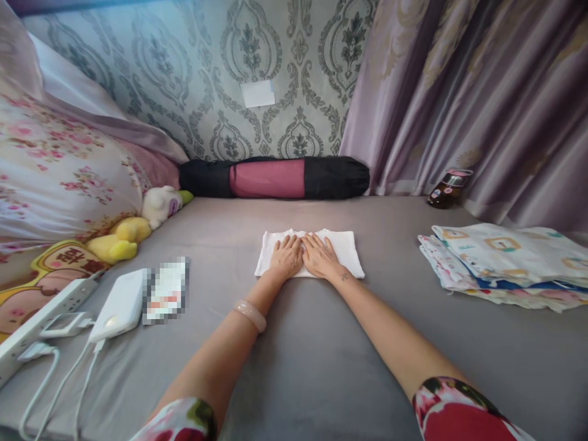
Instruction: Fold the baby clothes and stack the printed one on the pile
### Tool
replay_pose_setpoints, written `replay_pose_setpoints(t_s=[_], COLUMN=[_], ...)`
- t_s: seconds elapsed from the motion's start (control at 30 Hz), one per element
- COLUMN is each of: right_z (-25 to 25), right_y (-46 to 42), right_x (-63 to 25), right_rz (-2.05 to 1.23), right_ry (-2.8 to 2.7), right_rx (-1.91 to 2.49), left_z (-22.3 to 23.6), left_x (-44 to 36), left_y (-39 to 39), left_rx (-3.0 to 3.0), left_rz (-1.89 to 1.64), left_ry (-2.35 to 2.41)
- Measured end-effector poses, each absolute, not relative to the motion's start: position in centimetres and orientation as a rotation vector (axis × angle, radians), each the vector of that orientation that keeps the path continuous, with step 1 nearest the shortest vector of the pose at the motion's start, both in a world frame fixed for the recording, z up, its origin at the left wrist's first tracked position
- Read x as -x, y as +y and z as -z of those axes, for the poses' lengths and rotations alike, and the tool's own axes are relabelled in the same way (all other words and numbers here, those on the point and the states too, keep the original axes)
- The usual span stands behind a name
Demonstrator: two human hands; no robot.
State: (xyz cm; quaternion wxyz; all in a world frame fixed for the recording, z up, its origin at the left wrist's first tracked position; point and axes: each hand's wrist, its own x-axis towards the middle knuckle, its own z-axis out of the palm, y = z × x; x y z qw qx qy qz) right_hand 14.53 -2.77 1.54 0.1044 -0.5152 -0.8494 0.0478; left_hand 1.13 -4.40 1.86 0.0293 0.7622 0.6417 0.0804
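Observation:
A white folded cloth (pixel 346 248) lies flat on the grey bed sheet (pixel 321 343) in the middle of the view. My left hand (pixel 286 256) and my right hand (pixel 320 255) rest side by side on top of it, palms down, fingers stretched out flat and touching the cloth. A pale bangle (pixel 250 315) circles my left wrist. Neither hand grips anything.
A stack of printed folded cloths (pixel 505 263) lies at the right. A brown bottle (pixel 448 188) stands by the curtain. A black and pink rolled bag (pixel 275 177) lies against the wall. At the left are plush toys (pixel 128 236), a white power bank (pixel 118 304), a power strip (pixel 32 324) and cables.

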Motion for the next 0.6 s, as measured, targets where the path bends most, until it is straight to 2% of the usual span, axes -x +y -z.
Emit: replay_pose_setpoints(t_s=[0.23, 0.6], right_z=[-1.2, -1.0], right_y=[-3.0, -3.0], right_x=[-14.5, -15.4], right_rz=[-0.097, -0.069], right_ry=[-2.451, -2.232], right_rx=[1.536, 1.835], left_z=[-1.1, -1.3], left_x=[-0.9, 0.1], left_y=[-4.0, -4.2], left_rx=[-2.35, -2.3], left_rz=[-0.296, -0.326], left_ry=[2.025, 2.202])
